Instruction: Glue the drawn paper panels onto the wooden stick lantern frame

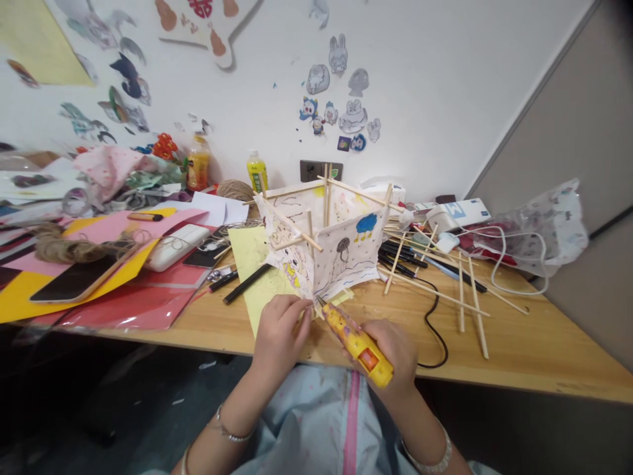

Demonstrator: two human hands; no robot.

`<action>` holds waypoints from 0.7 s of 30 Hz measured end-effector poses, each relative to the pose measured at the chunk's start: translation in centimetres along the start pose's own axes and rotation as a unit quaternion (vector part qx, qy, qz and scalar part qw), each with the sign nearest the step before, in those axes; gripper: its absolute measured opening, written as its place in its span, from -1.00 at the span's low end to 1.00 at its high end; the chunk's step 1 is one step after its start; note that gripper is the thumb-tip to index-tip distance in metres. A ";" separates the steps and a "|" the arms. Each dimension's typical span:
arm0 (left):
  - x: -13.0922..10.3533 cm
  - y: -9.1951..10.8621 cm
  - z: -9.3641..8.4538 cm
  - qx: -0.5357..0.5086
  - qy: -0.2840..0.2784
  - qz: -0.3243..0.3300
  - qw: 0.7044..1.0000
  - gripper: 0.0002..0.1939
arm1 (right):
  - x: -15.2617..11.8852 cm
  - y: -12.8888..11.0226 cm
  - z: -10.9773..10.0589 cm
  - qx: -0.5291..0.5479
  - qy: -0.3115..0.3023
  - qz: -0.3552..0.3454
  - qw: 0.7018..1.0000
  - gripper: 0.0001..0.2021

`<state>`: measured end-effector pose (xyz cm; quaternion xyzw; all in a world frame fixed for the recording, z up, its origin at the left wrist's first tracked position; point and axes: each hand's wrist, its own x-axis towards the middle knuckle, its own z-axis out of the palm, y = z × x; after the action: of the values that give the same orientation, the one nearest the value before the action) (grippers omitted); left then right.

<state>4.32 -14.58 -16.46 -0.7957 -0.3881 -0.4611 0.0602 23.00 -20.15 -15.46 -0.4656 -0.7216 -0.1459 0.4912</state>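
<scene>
White wall (435,79) behind, cut-out drawings and stickers on it. Wooden desk (524,359) below, crowded at left and back. Paper-and-stick frame (366,254) stands near the middle of the desk, open at the top, directly in front of the person; panels hand-drawn, a blue cloud on the right one, stick ends jutting past the corners. Red folder (163,303) at the left front edge, other coloured sheets around it. Yellow sheet (247,254) lies partly under the frame. Yellow glue gun (359,343) tilted, its nozzle at the frame's lower front corner. Right hand (395,353) wrapped around the gun's handle, grasp firm. Left hand (281,330) at the same corner, thumb and fingers drawn together; cannot tell whether they pinch the paper or only touch it. Phone (74,280) far left, on an orange sheet. Green-labelled bottle (256,171) behind the frame. Loose sticks (477,310) scattered to the right, some crossing. Thin black cable (426,320) curves near the right hand.
</scene>
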 end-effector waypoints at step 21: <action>-1.1 -0.5 -0.2 0.075 -0.016 0.057 0.995 -0.68 | 0.9 0.4 0.2 -0.009 -0.019 0.018 1.000 -0.76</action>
<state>3.52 -14.90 -17.33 -0.8170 -0.3762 -0.4139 0.1399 23.13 -19.31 -14.92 -0.4858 -0.7210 -0.1345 0.4754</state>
